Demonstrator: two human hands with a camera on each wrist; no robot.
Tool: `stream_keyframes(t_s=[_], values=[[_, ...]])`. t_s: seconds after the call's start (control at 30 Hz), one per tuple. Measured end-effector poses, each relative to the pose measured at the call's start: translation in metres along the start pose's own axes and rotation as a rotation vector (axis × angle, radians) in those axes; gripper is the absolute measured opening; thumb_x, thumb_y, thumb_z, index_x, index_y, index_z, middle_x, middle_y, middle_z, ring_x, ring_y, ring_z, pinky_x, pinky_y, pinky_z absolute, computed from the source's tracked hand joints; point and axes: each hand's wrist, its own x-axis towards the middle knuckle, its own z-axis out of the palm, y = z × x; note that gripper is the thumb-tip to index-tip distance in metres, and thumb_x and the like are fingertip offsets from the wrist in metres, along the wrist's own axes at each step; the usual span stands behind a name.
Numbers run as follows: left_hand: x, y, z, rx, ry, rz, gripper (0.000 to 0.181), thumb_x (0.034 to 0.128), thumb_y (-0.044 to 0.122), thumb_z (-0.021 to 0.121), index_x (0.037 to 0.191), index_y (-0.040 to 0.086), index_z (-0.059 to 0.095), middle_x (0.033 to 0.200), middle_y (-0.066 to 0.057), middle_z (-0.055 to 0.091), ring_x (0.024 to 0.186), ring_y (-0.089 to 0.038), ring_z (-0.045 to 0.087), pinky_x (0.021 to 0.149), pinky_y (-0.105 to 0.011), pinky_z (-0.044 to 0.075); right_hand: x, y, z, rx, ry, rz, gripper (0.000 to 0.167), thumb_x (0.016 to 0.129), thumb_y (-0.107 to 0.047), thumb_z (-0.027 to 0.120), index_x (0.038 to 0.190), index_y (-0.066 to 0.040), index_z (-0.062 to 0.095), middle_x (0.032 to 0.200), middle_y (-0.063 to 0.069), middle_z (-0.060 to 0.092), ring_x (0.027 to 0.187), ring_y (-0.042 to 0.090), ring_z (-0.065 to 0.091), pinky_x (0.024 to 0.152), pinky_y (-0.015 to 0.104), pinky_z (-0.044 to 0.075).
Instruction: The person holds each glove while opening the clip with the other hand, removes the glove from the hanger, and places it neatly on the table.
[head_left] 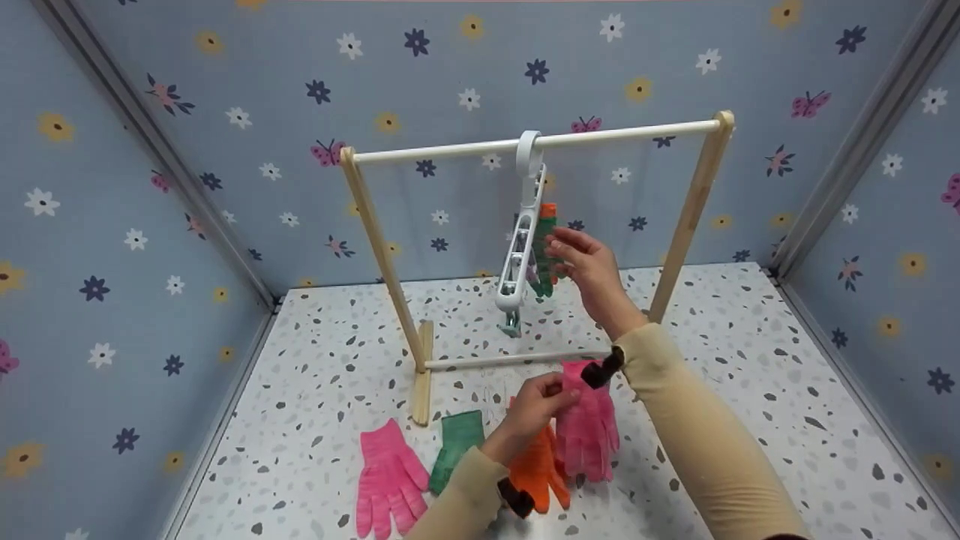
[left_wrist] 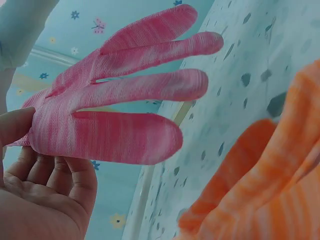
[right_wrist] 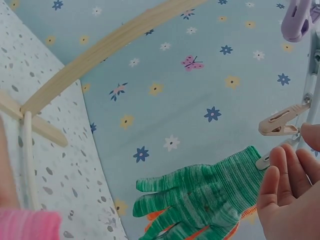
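My left hand (head_left: 529,409) pinches the cuff of a pink knitted glove (head_left: 589,435), which hangs fingers downward over the table. In the left wrist view the same pink glove (left_wrist: 125,95) spreads out from between thumb and fingers. My right hand (head_left: 589,277) is raised beside a white clip hanger (head_left: 517,259), its fingers loosely bent. The right wrist view puts it close to a beige clip (right_wrist: 284,120); whether it touches the clip I cannot tell. Below that, a pale clip (right_wrist: 263,161) holds a green glove (right_wrist: 200,195), with orange fabric behind it.
The hanger hooks over the top rail (head_left: 622,135) of a wooden rack. On the speckled table (head_left: 300,420) lie another pink glove (head_left: 390,480), a green glove (head_left: 459,442) and an orange glove (head_left: 536,472). A purple clip (right_wrist: 297,20) is higher on the hanger. Flowered walls surround the table.
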Motion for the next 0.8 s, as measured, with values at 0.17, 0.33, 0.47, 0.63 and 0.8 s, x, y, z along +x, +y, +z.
stream_keyframes(t_s=[0.17,0.33,0.47,0.63,0.8], values=[[-0.006,-0.011,0.011,-0.073,-0.049,-0.058,0.012,0.0953,0.011,0.067,0.104,0.004,0.067,0.085,-0.004,0.064,0.075,-0.014,0.057,0.068,-0.025,0.049,-0.004,0.001,-0.003,-0.072,0.006,-0.007,0.047,0.096,-0.014,0.068,0.139,0.0,0.053,0.132,0.014,0.062,0.115,0.023,0.06,0.103,0.044,0.04],[-0.011,-0.022,0.021,-0.115,-0.05,-0.12,0.013,0.095,0.009,0.066,0.106,0.004,0.067,0.089,-0.005,0.069,0.076,-0.014,0.06,0.071,-0.026,0.051,-0.009,0.005,-0.005,-0.125,-0.013,-0.013,0.049,0.094,-0.018,0.071,0.138,-0.002,0.055,0.134,0.015,0.06,0.118,0.022,0.058,0.103,0.043,0.041],[-0.012,-0.026,0.025,-0.113,-0.023,-0.153,0.015,0.0941,0.009,0.067,0.108,0.005,0.067,0.091,-0.006,0.07,0.077,-0.014,0.062,0.071,-0.026,0.052,-0.012,0.007,-0.011,-0.144,-0.007,-0.008,0.048,0.094,-0.019,0.071,0.137,-0.003,0.056,0.132,0.014,0.061,0.118,0.022,0.057,0.102,0.041,0.042],[-0.013,-0.03,0.026,-0.076,0.013,-0.17,0.014,0.0943,0.01,0.067,0.108,0.007,0.065,0.09,-0.007,0.07,0.074,-0.014,0.06,0.067,-0.025,0.051,-0.015,0.01,-0.019,-0.146,0.008,-0.007,0.049,0.095,-0.018,0.07,0.138,-0.002,0.054,0.134,0.015,0.061,0.117,0.023,0.057,0.099,0.037,0.044],[-0.016,-0.035,0.023,0.098,0.0,-0.146,0.015,0.0938,0.012,0.068,0.109,0.011,0.066,0.092,-0.003,0.07,0.075,-0.014,0.061,0.067,-0.027,0.052,-0.017,0.013,-0.022,-0.153,0.02,0.005,0.048,0.094,-0.017,0.07,0.137,-0.002,0.055,0.133,0.015,0.061,0.114,0.022,0.058,0.096,0.034,0.046]])
